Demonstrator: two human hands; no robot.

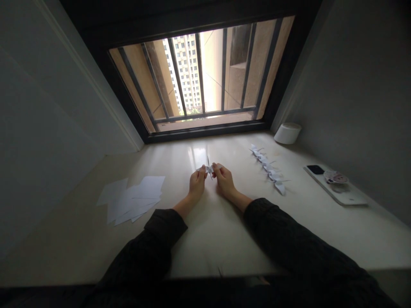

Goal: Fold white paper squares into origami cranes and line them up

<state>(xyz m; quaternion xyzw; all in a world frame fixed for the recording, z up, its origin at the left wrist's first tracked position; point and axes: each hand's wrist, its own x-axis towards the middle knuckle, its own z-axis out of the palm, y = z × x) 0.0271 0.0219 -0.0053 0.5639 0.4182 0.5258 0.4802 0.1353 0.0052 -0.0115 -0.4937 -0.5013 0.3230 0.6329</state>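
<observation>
A small, thin, white piece of folded paper with pointy ends [210,170] is up between two hands, in the middle of the wide, smooth, cream-coloured ledge [205,239]. The left hand [196,183] has its thumb and finger pinched together on the left side of the paper. The right hand [225,180] pinches the right side in the same way, so there is almost no gap between the tips of either hand. I cannot tell just where each fingertip sits on the folds, because the paper is tiny and partly hidden. It should be very light, so it needs only a soft squeeze. The folded middle is likely a bit stiff, since the paper lies in layers there, but the thin points look easy to bend. A hard tug could rip it, and a tight squeeze could squash it. The best spots to hold seem to be the flat sides close to the middle, not the skinny tips. Off to the right is a row of small white folded paper shapes with thin points [263,161], set close together. Off to the left, flat white paper sheets [136,199] lie in a messy, spread-out pile, partly on top of each other.
</observation>
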